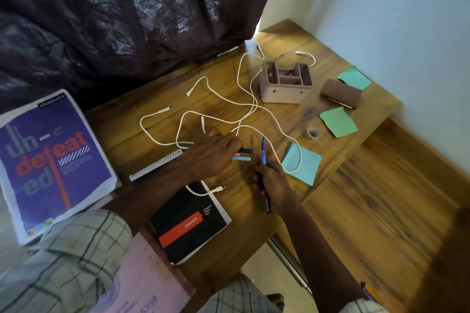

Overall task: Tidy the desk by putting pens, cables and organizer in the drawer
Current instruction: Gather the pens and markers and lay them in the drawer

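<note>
Pens [241, 158] half under L grip [211, 154].

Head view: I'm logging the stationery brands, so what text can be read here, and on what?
"classmate": black tag atop the purple notebook.
"un- defeat ed": large letters on its cover.
"Luxor": red band on the black pad.
"PREMIUM SPIRAL PAD": white print beside it.
Too blurred or small: the notebook's fine print, the pink book lettering, the print on the blue pen in the right hand.
</note>
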